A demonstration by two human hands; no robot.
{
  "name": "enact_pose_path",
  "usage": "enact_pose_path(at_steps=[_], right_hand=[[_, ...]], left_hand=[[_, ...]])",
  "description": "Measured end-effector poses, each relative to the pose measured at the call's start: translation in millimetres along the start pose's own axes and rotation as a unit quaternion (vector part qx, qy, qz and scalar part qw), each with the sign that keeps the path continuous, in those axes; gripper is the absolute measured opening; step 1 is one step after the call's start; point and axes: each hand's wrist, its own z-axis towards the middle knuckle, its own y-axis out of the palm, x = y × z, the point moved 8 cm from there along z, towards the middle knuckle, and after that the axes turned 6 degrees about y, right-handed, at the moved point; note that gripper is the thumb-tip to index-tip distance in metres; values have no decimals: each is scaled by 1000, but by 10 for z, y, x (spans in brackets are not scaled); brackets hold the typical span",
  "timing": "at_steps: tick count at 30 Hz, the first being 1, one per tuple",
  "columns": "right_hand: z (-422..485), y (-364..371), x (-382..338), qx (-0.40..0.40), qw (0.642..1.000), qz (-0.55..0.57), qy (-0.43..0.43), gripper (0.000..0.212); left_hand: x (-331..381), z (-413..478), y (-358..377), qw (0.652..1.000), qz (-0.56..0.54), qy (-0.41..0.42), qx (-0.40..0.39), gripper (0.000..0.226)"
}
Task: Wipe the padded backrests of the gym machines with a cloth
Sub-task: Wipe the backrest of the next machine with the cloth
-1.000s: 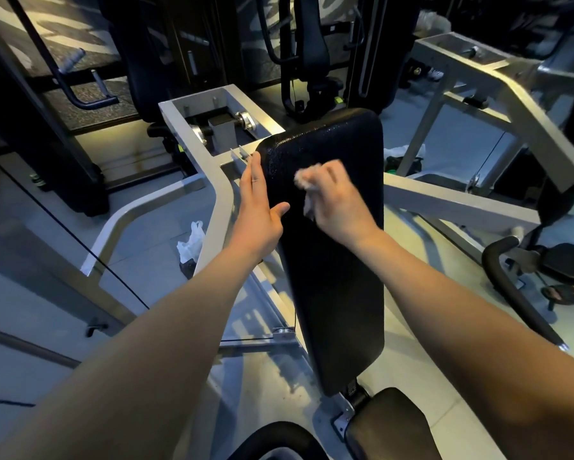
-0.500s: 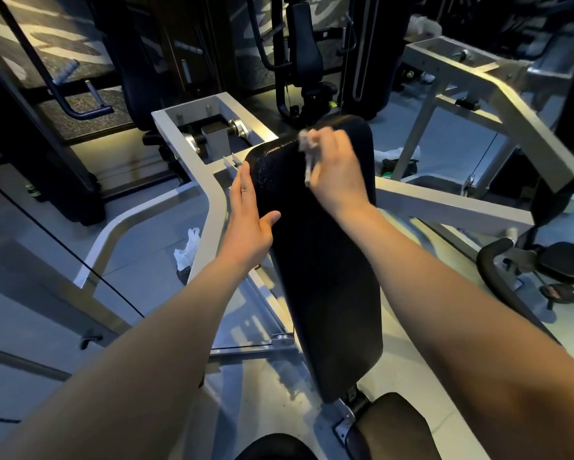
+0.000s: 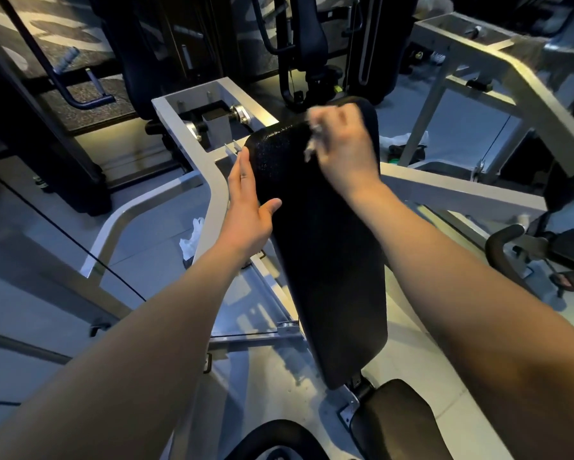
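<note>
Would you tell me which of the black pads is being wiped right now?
The long backrest in the centre: the right hand presses a cloth near its top while the left hand steadies its edge. The seat pad below is untouched.

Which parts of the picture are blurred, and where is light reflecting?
Head view: the right hand and its cloth are motion-blurred; the left hand is sharp; the backrest glints near its top; wide-angle distortion bends the frame.

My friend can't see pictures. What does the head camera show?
A right hand rubs a small pale cloth near the top of a long black padded backrest. The left hand steadies its left edge, above a grey metal frame.
</note>
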Motion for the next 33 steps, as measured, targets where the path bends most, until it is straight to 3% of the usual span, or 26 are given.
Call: enact_pose_path(at_steps=[2,4,9,12,14,17,19,25,31,33], right_hand=[[26,-61,278,40,992,30,118,28],[-59,12,162,52,988,46,135,31],[-410,248,-501,-23,995,62,-73,38],[-287,180,-350,-8,996,24,-85,35],[-177,123,-33,7,998,-2,-56,34],[-102,-38,710,55,990,-1,128,26],[-142,-31,924,59,979,8,196,25],[-216,-35,920,66,981,81,165,37],[-301,53,795,123,954,102,255,20],[-513,190,471,91,974,101,180,21]], left_hand=[[-1,2,-2,1000,0,-2,5,94],[-2,6,6,1000,3,-2,9,94],[-10,9,32,1000,-6,2,5,94],[-25,11,36,1000,-1,-2,7,94],[-37,6,41,1000,-6,-10,3,94],[3,-7,56,1000,-11,-18,0,94],[12,-13,58,1000,-9,-28,4,94],[10,-2,75,999,-13,-40,14,94],[23,-14,91,998,-20,-49,24,93],[5,-10,88,998,-13,-51,25,93]])
